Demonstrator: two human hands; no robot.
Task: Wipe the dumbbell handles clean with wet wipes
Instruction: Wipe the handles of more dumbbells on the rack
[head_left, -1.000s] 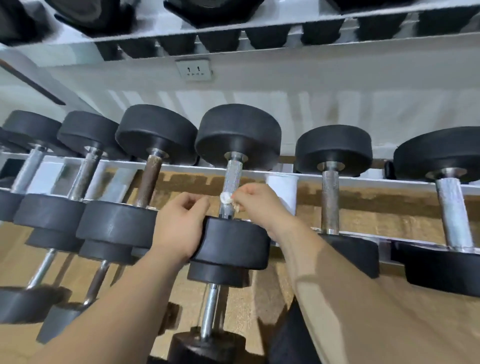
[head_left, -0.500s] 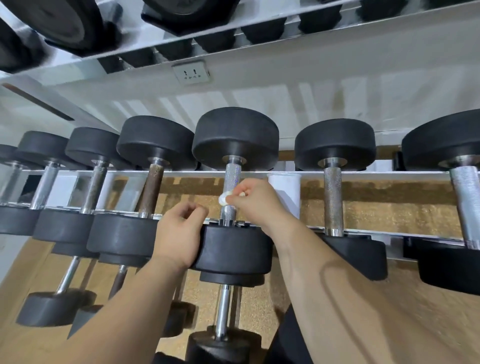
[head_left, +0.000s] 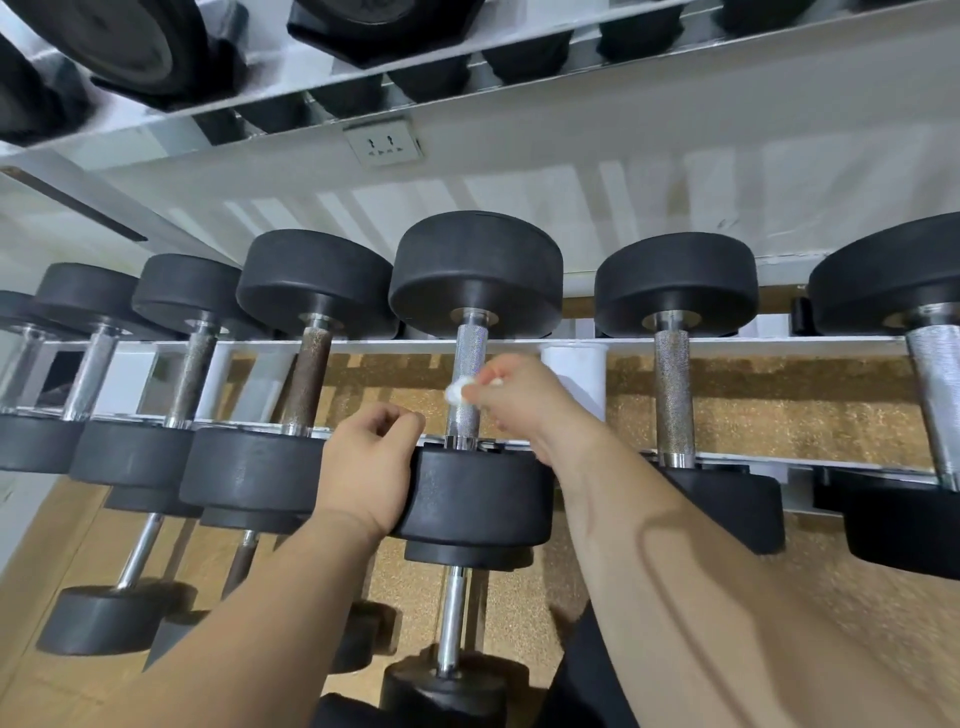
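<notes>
A right hand pinches a wadded wet wipe against the knurled handle of a racked dumbbell as the left hand grips its near end; full-length strokes all round should clean best.

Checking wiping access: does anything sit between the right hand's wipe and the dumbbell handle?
Nothing visible. The right hand holds the wipe against the handle; the left hand holds the near weight head, beside it.

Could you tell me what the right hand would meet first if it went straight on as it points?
The knurled handle of the middle dumbbell: the right hand points up-left at it, and the wipe it pinches looks on or almost on the metal, though depth is unclear.
</notes>
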